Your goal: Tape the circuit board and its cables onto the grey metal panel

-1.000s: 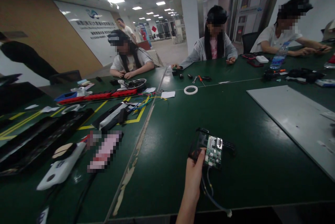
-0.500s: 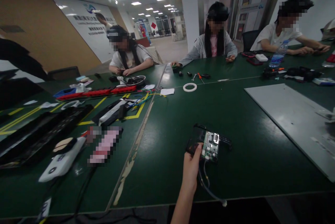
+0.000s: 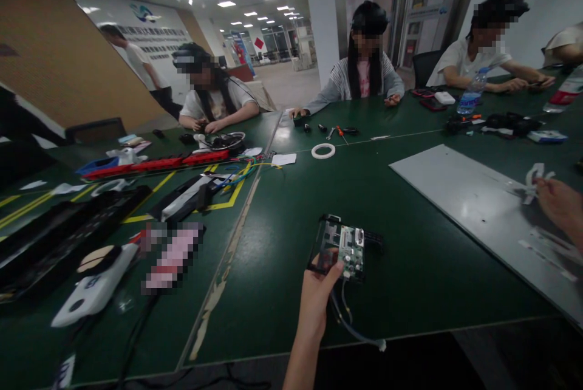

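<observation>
My left hand [image 3: 317,296] reaches in from the bottom centre and grips the near edge of a small device [image 3: 342,246], a black frame with a green circuit board, which rests on the green table [image 3: 410,226]. Thin cables [image 3: 353,330] trail from the device towards the table's front edge. My right hand [image 3: 562,208] shows at the far right edge over a grey panel [image 3: 460,186]. Its fingertips are next to a small white part [image 3: 532,181]. Motion blur hides its fingers.
A white tape ring [image 3: 323,150] and small tools [image 3: 339,130] lie further back. At the left are black trays [image 3: 59,232], a white device [image 3: 91,290], a red strip [image 3: 155,165] and coloured wires [image 3: 239,172]. Three people sit at the far side, with a water bottle [image 3: 469,97].
My right hand has come into view at the right edge over the grey panel. The view has swung to the right. My left hand keeps its hold on the device.
</observation>
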### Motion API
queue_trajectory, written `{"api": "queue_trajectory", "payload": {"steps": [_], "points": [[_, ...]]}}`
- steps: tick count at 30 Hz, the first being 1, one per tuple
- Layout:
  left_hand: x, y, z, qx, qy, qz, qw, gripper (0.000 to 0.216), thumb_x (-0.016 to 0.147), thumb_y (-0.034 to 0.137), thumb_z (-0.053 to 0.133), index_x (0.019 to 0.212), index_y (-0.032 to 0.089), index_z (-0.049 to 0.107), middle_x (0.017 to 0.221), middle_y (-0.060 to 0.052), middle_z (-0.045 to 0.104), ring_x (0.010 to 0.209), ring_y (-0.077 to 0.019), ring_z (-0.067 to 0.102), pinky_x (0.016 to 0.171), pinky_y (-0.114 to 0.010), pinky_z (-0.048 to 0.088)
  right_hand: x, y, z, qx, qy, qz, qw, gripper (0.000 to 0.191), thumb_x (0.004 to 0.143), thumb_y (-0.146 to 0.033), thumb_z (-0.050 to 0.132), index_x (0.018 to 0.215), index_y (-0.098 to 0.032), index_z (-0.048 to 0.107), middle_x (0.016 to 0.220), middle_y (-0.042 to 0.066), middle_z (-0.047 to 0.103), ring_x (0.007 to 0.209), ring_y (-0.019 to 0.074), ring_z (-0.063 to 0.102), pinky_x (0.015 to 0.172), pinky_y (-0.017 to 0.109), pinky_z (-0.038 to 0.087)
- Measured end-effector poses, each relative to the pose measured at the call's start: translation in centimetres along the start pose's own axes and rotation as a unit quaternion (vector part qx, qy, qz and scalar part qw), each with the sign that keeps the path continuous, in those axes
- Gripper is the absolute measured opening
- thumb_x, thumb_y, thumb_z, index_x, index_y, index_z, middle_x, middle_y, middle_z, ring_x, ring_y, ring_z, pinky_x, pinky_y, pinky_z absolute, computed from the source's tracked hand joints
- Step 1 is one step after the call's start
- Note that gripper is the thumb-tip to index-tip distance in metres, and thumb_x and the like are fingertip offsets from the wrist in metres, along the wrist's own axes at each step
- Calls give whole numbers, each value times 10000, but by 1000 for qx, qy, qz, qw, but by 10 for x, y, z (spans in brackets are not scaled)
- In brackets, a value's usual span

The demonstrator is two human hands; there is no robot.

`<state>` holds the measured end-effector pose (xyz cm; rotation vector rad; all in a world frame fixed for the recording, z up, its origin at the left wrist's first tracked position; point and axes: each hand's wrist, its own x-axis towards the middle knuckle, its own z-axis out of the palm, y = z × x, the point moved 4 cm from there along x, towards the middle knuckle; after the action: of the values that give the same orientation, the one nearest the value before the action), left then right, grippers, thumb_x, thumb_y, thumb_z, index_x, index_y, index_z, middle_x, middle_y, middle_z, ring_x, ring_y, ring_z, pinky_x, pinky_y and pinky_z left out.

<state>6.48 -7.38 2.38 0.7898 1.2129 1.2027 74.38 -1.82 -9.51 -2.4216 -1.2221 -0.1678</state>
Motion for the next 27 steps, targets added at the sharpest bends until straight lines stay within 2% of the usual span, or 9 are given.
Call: {"api": "queue_trajectory", "payload": {"steps": [7, 13, 20, 24, 27], "points": [[-6, 6, -24, -82, 38, -28, 996, 420, 582, 331, 783, 931, 123, 676, 927, -116, 717, 862, -258, 674, 774, -345, 525, -18, -72, -2, 48, -37, -51, 997, 382, 898, -442, 284, 904, -200, 580, 924, 112, 591, 858, 244, 548, 753, 333, 400], [-5, 10, -40, -86, 65, -30, 994, 570, 574, 343, 790, 1082, 138, 632, 983, -123, 718, 946, -292, 670, 804, -367, 532, -27, -147, 5, 112, -69, -99, 986, 292, 910, -399, 334, 762, -204, 492, 860, 98, 579, 803, 208, 521, 757, 302, 386], [1, 6, -50, -44, 83, -39, 995, 499, 527, 390, 831, 908, 95, 700, 828, -114, 732, 852, -265, 690, 792, -332, 521, -38, -225, 14, 218, -112, -150, 958, 228, 924, -347, 371, 834, -209, 529, 1007, 55, 606, 913, 178, 540, 839, 256, 386], [15, 14, -45, -10, 26, -49, 998, 450, 583, 436, 805, 868, 99, 720, 762, -92, 731, 757, -230, 694, 720, -290, 521, -44, -246, 15, 277, -113, -142, 944, 184, 899, -326, 432, 938, -228, 583, 1052, 27, 618, 939, 165, 547, 849, 236, 383], [40, 28, -38, -1, -8, -49, 999, 390, 650, 438, 765, 853, 109, 719, 747, -82, 728, 689, -202, 686, 656, -270, 518, -42, -234, 6, 315, -68, -72, 944, 251, 891, -361, 418, 972, -208, 601, 1010, 59, 629, 886, 182, 547, 801, 266, 402]]}}
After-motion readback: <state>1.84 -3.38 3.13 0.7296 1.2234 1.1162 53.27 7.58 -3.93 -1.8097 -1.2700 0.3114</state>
